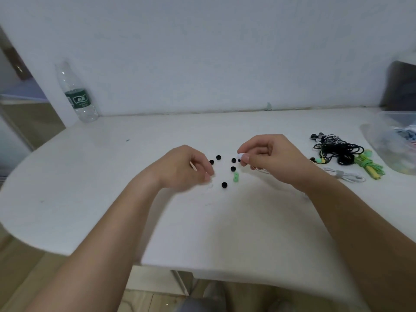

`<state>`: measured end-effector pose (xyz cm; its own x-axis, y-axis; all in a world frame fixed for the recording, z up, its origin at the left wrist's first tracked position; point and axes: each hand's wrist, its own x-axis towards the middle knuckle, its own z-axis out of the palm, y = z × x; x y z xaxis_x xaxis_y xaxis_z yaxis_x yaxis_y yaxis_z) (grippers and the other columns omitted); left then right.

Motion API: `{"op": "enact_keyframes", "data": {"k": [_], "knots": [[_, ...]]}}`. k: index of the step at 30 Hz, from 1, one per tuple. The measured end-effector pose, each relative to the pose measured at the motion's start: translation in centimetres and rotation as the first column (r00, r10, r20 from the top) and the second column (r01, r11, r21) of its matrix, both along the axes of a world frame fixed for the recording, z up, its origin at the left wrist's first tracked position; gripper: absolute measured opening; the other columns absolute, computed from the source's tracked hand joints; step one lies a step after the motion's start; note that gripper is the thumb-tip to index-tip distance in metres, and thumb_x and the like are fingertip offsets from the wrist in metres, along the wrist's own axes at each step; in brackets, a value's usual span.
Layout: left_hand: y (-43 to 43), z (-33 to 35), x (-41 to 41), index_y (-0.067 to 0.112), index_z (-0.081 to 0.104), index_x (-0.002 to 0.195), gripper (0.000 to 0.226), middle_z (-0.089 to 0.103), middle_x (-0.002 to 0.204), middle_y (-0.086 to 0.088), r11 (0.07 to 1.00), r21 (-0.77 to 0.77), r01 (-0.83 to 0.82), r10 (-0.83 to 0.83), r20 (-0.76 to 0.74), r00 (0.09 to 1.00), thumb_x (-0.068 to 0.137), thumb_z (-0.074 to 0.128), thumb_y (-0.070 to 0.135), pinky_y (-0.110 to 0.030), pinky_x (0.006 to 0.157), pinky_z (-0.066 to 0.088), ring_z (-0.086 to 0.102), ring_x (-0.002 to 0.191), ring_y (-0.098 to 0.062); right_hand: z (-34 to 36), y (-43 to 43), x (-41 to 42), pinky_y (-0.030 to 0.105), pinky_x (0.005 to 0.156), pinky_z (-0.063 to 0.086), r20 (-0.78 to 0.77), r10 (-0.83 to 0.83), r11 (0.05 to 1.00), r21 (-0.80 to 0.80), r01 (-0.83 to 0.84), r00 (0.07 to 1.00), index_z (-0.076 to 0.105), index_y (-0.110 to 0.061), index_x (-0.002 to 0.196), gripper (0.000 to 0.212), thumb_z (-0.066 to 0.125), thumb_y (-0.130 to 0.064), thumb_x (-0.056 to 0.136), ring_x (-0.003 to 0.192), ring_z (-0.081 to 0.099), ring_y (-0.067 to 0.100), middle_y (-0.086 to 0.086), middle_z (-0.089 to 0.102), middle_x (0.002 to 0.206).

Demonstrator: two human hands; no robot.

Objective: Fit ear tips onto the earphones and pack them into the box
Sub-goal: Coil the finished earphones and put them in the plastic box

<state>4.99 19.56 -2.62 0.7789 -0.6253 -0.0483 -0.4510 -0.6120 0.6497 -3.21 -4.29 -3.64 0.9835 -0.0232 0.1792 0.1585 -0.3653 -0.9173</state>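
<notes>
A small white earbud (241, 156) is pinched between the thumb and forefinger of the right hand (272, 157) and held just above the white tabletop (112, 176). Its thin white cable (344, 175) is seen running under the wrist to a bundled length on the right. The left hand (186, 168) is held low beside a scatter of round black ear tips (224, 185). Its fingers (208, 174) are curled downward, but through the blur it cannot be told whether anything is grasped. A pale green pair of ear tips (236, 176) is laid among the black ones, between the two hands. Further right, tangled black earphones (337, 152) and coiled green earphones (369, 165) are placed near a clear plastic box (387, 122) at the tabletop's edge. A clear plastic water bottle with a green label (77, 95) is stood at the back left, against the wall.
</notes>
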Motion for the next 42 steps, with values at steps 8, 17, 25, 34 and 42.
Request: {"op": "enact_keyframes", "data": {"k": [8,17,25,34,42], "knots": [[-0.5,-1.2,-0.1,0.025,0.079,0.088,0.014,0.069,0.076,0.014,0.994,0.111,-0.021,0.009,0.105,0.994,0.088,0.072,0.012,-0.004,0.062,0.04,0.056,0.062,0.01,-0.2,0.2,0.0,0.017,0.067,0.048,-0.016,0.011,1.0,-0.024,-0.011,1.0,0.074,-0.013,0.098,0.009,0.068,-0.008,0.091,0.066,0.06,0.011,0.008,0.076,0.082],[-0.7,-0.7,0.3,0.008,0.069,0.092,0.005,0.075,0.084,-0.008,0.952,-0.283,-0.118,0.089,-0.114,0.989,0.094,0.065,0.005,-0.024,0.067,0.056,0.069,0.071,-0.011,-0.4,-0.3,0.2,0.026,0.068,0.049,-0.035,-0.034,0.998,0.052,0.036,0.999,0.072,-0.013,0.098,0.007,0.068,-0.011,0.093,0.066,0.058,0.013,0.008,0.075,0.082],[-6.7,0.4,-0.2,0.005,0.073,0.095,0.016,0.074,0.085,-0.008,0.676,-0.64,-0.364,-0.033,-0.52,0.853,0.081,0.077,-0.003,-0.021,0.074,0.057,0.072,0.082,-0.018,-0.3,-0.6,0.5,0.028,0.07,0.052,-0.033,-0.102,0.983,0.151,0.106,0.994,0.069,-0.013,0.103,0.01,0.063,-0.009,0.096,0.068,0.061,0.015,0.006,0.077,0.086],[-7.3,-0.6,-0.4,0.0,0.071,0.103,0.015,0.077,0.1,-0.014,0.566,-0.663,-0.489,-0.203,-0.688,0.697,0.089,0.066,-0.005,-0.017,0.075,0.059,0.075,0.094,-0.018,-0.2,-0.8,1.0,0.029,0.063,0.05,-0.018,-0.177,0.957,0.229,0.177,0.984,0.07,-0.009,0.097,0.007,0.07,-0.014,0.092,0.064,0.059,0.016,0.006,0.074,0.079],[-7.2,-0.5,-0.7,0.003,0.07,0.097,0.013,0.077,0.096,-0.011,0.577,-0.683,-0.448,-0.204,-0.651,0.731,0.089,0.066,-0.006,-0.016,0.07,0.057,0.076,0.091,-0.018,-0.1,-0.8,0.8,0.029,0.064,0.05,-0.013,-0.168,0.961,0.22,0.167,0.986,0.072,-0.009,0.097,0.006,0.069,-0.013,0.092,0.064,0.059,0.015,0.006,0.074,0.078]]}}
